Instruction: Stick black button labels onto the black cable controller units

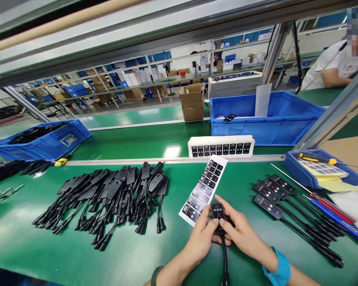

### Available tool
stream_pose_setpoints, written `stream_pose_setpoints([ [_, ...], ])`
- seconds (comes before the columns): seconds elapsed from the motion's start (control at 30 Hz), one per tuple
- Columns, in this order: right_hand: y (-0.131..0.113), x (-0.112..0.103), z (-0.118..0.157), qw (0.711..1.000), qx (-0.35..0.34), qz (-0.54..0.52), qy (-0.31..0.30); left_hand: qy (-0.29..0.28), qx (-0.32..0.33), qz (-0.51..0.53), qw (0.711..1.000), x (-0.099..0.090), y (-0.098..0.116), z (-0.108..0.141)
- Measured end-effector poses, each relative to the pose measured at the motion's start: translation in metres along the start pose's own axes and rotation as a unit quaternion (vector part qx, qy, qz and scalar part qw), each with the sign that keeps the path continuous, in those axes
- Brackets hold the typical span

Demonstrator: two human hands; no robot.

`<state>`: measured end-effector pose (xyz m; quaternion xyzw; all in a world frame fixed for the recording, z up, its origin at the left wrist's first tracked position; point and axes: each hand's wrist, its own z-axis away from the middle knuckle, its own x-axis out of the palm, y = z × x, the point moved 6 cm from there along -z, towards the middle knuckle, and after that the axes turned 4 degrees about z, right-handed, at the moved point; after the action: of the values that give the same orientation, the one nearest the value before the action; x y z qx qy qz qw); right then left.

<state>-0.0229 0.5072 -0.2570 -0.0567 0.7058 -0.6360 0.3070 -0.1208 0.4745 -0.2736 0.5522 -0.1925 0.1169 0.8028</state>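
Note:
Between my two hands is a small black cable controller (217, 210) with a printed face label and cables running down toward me. My left hand (203, 227) grips its left side, thumb on the label. My right hand (234, 224) holds the right side, its thumb also pressed on the lower face. Just behind them lies a white sheet of black labels (203, 188), one end close to my fingers. On the right rest several labelled controllers (268, 205) with their cables. A large pile of controllers (111, 188) without visible face labels spreads over the left of the green bench.
A stack of label sheets (220, 147) stands against the ledge. Behind it are a blue bin (256, 129) and a cardboard box (191, 104). At right, a small blue tray (304, 174) holds a screwdriver (318, 159). Another blue bin (74, 137) stands left. A person (331, 65) sits far right.

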Motion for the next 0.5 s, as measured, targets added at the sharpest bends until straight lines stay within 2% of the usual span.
stream_pose_setpoints([
  [0.13, -0.008, 0.002, 0.001, 0.991, -0.062, 0.113, 0.048, 0.013, 0.032, 0.039, 0.999, -0.008, 0.002, -0.002],
  [0.23, -0.017, -0.006, -0.001, 0.968, -0.121, 0.209, 0.067, 0.006, 0.101, -0.112, 0.989, -0.008, 0.011, 0.001],
  [0.3, -0.020, -0.023, -0.003, 0.947, -0.128, 0.279, 0.090, 0.013, 0.171, -0.250, 0.953, -0.005, 0.021, 0.006],
  [0.37, -0.020, -0.048, -0.005, 0.914, -0.099, 0.375, 0.119, 0.013, 0.233, -0.354, 0.906, 0.001, 0.027, 0.013],
  [0.43, -0.016, -0.077, -0.005, 0.862, -0.036, 0.486, 0.137, 0.006, 0.267, -0.430, 0.862, 0.006, 0.028, 0.017],
  [0.5, -0.011, -0.106, -0.003, 0.811, 0.028, 0.567, 0.139, 0.016, 0.272, -0.484, 0.832, 0.008, 0.026, 0.019],
])
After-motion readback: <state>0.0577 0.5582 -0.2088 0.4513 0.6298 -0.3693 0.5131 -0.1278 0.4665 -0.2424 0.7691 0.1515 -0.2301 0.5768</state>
